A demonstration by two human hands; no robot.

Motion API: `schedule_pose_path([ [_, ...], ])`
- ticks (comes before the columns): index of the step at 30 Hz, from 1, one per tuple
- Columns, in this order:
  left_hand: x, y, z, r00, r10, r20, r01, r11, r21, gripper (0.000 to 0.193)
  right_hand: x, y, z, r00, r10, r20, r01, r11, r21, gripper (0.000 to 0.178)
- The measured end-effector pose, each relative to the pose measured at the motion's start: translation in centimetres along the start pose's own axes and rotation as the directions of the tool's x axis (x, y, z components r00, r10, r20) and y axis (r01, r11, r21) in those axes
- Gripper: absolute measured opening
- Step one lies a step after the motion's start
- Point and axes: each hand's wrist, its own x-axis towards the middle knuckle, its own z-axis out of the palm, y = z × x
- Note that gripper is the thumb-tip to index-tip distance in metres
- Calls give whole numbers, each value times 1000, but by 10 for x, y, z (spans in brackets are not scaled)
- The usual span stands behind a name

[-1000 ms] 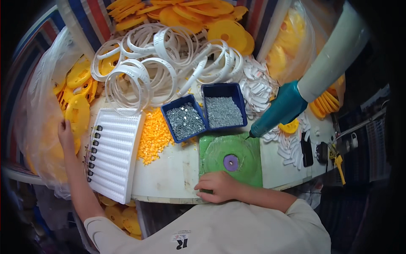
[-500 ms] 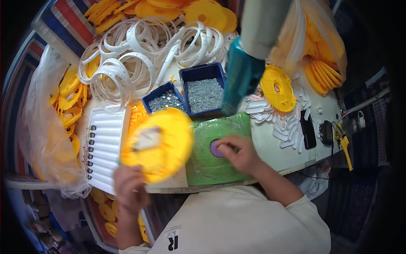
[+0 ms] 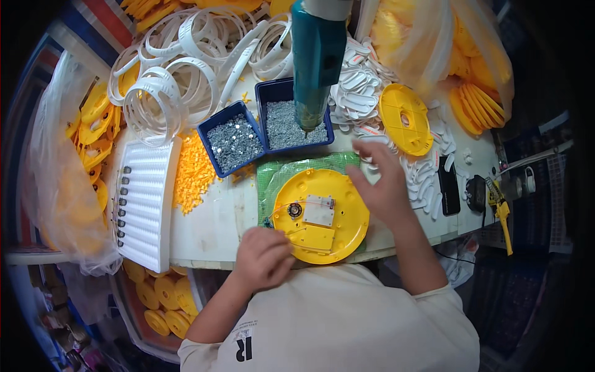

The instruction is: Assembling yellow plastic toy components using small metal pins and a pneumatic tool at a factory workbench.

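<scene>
A round yellow plastic housing [image 3: 353,211] lies on the green mat [image 3: 268,180] with its inner side up. It carries a round black part [image 3: 294,211], a white box with thin wires [image 3: 319,217] and a yellow rectangular cover [image 3: 313,238]. At its lower left rim is my left hand [image 3: 265,257], fingers curled, whatever they hold hidden. My right hand [image 3: 385,183] is just off the upper right rim, empty, thumb and fingers apart. Above the larger screw bin hangs a teal power screwdriver [image 3: 315,68], its tip over the screws.
Two blue bins of screws [image 3: 232,139] stand behind the mat. Left are small yellow pieces [image 3: 192,170] and a white ridged tray [image 3: 144,204]. White rings [image 3: 158,105] pile up behind. On the right lie white strips [image 3: 356,90], another yellow disc [image 3: 406,121] and a black phone [image 3: 450,186].
The yellow housing has come from my left hand down onto the mat, covering the purple spot. My left hand moved right, and my right hand lifted off the mat and opened.
</scene>
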Motion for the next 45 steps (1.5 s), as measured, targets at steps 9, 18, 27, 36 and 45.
schedule_pose_path([
  [9,-17,-24,20,877,-335,-345,317,942,-107,25,94,-98,-23,978,-79,191,27,966,259,55],
  [18,-19,-31,19,775,-470,-422,372,879,-297,29,48,-55,54,991,-44,124,-28,851,524,66],
  [27,-16,-32,16,810,-442,-385,350,892,-286,29,18,-5,92,994,-104,14,81,840,537,70],
  [36,-2,-37,7,830,-405,-383,369,914,-169,31,16,-32,68,996,-85,35,52,830,555,70],
  [45,118,-89,-10,980,-197,-11,195,957,214,19,27,-64,29,986,-168,-22,146,775,615,69],
])
